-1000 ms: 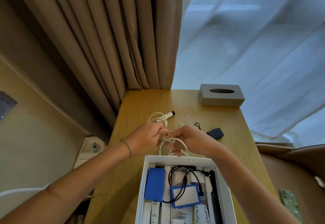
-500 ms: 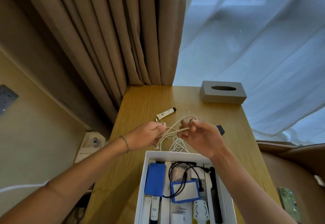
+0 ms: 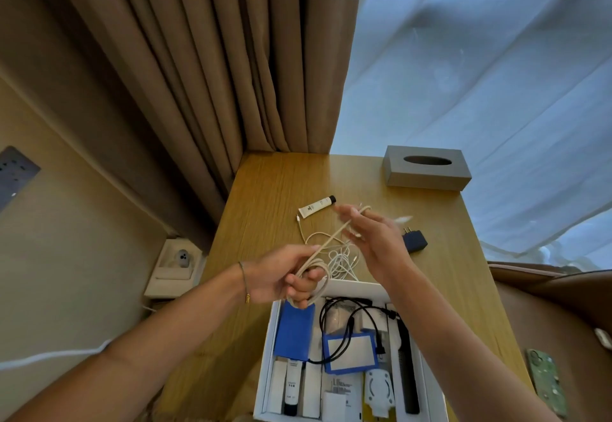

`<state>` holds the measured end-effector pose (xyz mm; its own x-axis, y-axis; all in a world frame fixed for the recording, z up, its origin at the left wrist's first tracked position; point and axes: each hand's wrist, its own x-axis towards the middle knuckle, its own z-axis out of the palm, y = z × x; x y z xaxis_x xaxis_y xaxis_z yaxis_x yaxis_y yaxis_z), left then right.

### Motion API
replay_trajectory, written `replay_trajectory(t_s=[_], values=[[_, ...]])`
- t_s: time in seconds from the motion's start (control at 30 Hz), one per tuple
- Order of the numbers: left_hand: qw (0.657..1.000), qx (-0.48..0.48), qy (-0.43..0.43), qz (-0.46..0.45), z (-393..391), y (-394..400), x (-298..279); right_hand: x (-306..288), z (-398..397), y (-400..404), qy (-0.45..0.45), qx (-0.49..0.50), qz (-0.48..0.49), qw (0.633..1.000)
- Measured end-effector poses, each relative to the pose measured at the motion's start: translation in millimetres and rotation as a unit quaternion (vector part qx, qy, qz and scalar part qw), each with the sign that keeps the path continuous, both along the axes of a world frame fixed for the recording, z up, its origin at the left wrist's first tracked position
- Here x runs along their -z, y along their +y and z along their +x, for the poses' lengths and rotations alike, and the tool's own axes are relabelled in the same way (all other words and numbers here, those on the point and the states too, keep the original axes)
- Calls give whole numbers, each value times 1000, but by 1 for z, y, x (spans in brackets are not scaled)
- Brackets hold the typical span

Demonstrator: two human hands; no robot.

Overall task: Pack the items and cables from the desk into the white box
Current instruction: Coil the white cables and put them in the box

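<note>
My left hand (image 3: 284, 275) grips a coiled loop of a beige cable (image 3: 326, 246) above the white box (image 3: 269, 338). The cable runs up to my right hand (image 3: 374, 239), whose fingers hold its far end, blurred by motion. Under the hands a thin white cable (image 3: 341, 261) lies tangled on the wooden desk (image 3: 265, 209). A small white tube (image 3: 316, 207) and a dark plug adapter (image 3: 414, 241) lie farther back. The box holds a blue pouch, a black cable, a blue-framed card and several white items.
A grey tissue box (image 3: 427, 168) stands at the desk's back right. Brown curtains hang behind the desk, sheer ones to the right. A phone in a green case (image 3: 546, 385) lies on a brown seat at the right. A wall socket unit (image 3: 177, 267) sits left of the desk.
My hands have drawn apart, stretching the beige cable between them. The left hand came down toward the box with a coil; the right hand rose toward the back.
</note>
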<state>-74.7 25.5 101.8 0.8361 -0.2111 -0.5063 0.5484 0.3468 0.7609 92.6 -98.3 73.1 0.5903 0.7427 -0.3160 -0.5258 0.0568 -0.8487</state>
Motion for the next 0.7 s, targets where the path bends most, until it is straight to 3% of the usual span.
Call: replay_trajectory(t_s=[0.1,0.23,0.33,0.43,0.53,0.6,0.63,0.7], values=[[997,-26,-63,-32,2,1,-6,5,-2,0,171,-17,-46,984],[986,-117,-116,7,6,-2,-11,14,-10,1,174,-52,-165,969],[969,-192,-146,-43,8,-6,-17,16,-14,5,159,-28,-199,967],[922,-317,-154,-162,16,-10,-20,16,-17,8,241,73,-107,962],[837,-455,-164,-255,23,2,-24,14,-22,7,263,101,2,960],[791,-537,-161,-243,28,19,-24,16,-29,2,231,87,21,969],[785,-561,-154,-211,30,26,-22,16,-32,-2,204,74,20,976],[813,-564,-116,-85,35,31,-14,16,-35,-8,130,29,5,991]])
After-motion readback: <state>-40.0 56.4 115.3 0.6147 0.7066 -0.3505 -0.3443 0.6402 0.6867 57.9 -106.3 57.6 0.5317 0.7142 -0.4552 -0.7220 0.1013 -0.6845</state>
